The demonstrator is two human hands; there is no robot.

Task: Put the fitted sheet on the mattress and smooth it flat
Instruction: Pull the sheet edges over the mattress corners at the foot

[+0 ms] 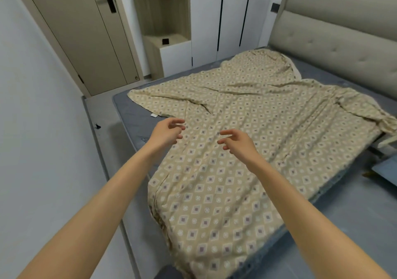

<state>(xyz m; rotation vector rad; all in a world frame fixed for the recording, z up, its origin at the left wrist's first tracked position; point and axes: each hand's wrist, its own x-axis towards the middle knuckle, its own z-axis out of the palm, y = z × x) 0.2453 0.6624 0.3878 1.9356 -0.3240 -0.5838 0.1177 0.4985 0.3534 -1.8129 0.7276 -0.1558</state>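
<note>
The sheet (247, 149) lies loose and creased on the mattress (126, 111), spread slantwise and not tucked under any corner. Its near end hangs over the mattress's near edge and is cut off at the bottom of the view. Bare grey mattress shows along the left edge and up by the headboard (333, 48). Left of the mattress only a narrow strip separates it from the wall (43, 85); beyond its far end stand a door (86, 31) and a wardrobe (225, 16).

Both hands hover over the middle of the mattress, above the sheet. The left hand (169, 131) and right hand (237, 141) have fingers loosely curled, holding nothing. Pale objects at the mattress's right side are cut off and hard to make out.
</note>
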